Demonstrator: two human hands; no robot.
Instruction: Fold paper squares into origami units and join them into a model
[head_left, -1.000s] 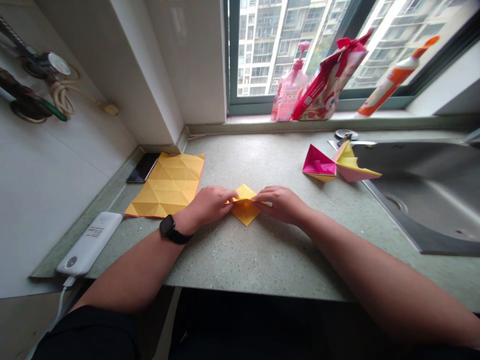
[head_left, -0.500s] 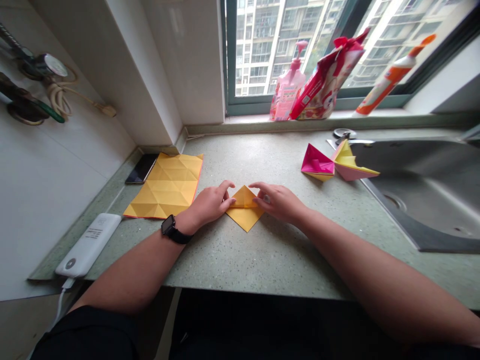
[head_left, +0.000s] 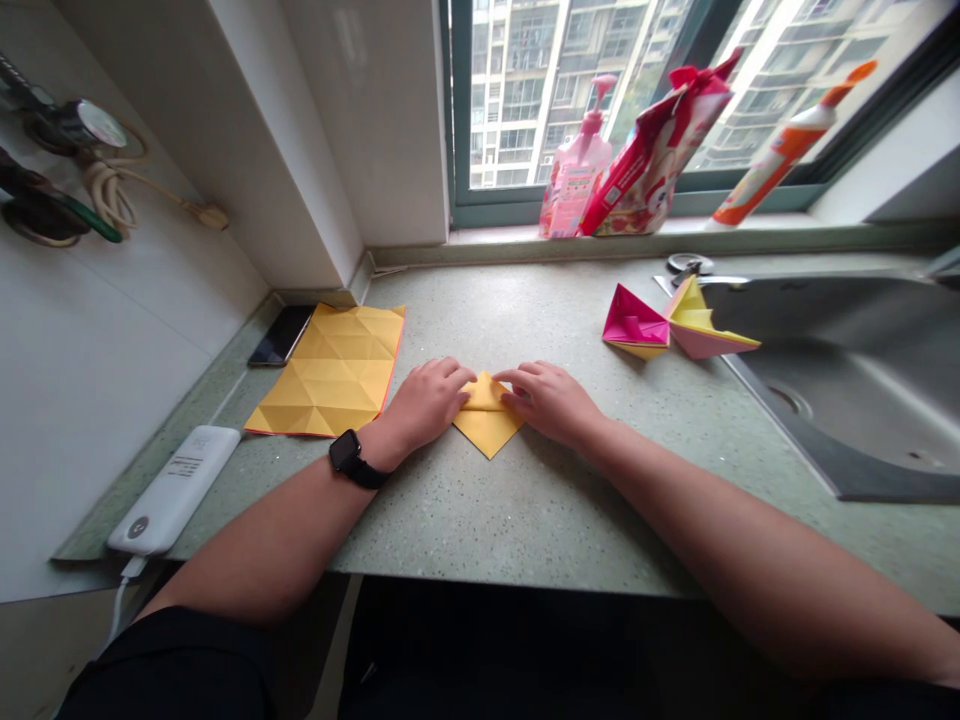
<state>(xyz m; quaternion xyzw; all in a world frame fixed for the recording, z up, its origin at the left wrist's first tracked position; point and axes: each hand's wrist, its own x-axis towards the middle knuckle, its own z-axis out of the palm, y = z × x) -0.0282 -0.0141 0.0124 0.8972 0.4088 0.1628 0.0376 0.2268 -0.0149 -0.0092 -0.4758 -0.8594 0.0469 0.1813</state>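
A small folded sheet of yellow origami paper (head_left: 489, 432) lies on the counter between my hands, one corner pointing toward me and a crease across its middle. My left hand (head_left: 431, 400), with a black watch on the wrist, pinches its left side between thumb and fingers. On the right side, my right hand (head_left: 553, 400) grips the paper the same way. The upper flap bulges up slightly between the fingertips. Parts of the paper's side corners are hidden under my fingers.
Left on the counter (head_left: 465, 530) are a creased gold sheet (head_left: 337, 365), a phone (head_left: 281, 336) and a white power bank (head_left: 176, 490) with a cable. Pink and yellow folded paper pieces (head_left: 636, 322) stand by the sink (head_left: 847, 370). Bottles and a red bag (head_left: 652, 150) line the windowsill.
My fingers have closed in on the paper's upper part, and its top flap now bends and bulges where it lay flatter before. Both hands stay at the paper's sides.
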